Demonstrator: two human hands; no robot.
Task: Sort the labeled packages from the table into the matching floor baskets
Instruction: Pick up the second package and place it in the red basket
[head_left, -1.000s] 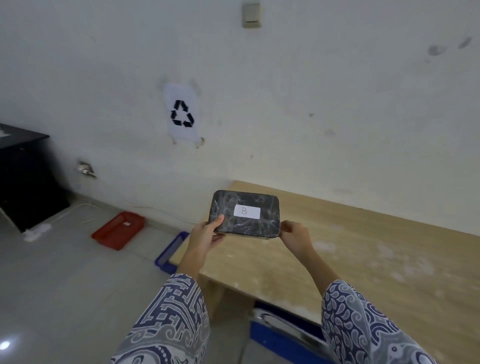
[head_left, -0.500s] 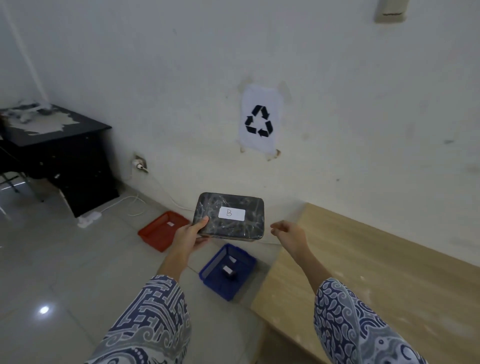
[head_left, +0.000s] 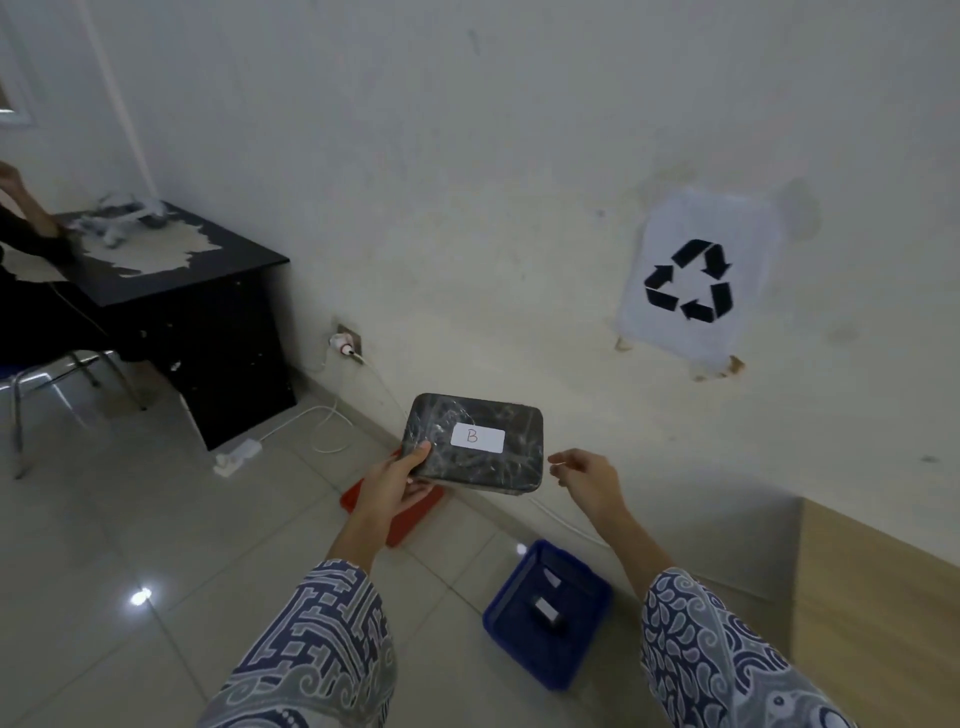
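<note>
Package (head_left: 475, 444), black and plastic-wrapped with a white "B" label, hangs in the air above the red basket (head_left: 397, 512). The left hand (head_left: 397, 480) grips its near-left corner, thumb on top. The right hand (head_left: 584, 475) floats just beside the package's right edge, fingers loosely spread, touching nothing. The blue basket (head_left: 548, 613) sits on the floor below the right forearm, beside the wooden table (head_left: 878, 613).

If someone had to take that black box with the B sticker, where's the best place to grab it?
Probably the free right short edge of the black package. It is flat, held roughly level, and the left hand already pinches its left edge, thumb on top. The open right hand could come in from the right, fingers under, thumb over.
</note>
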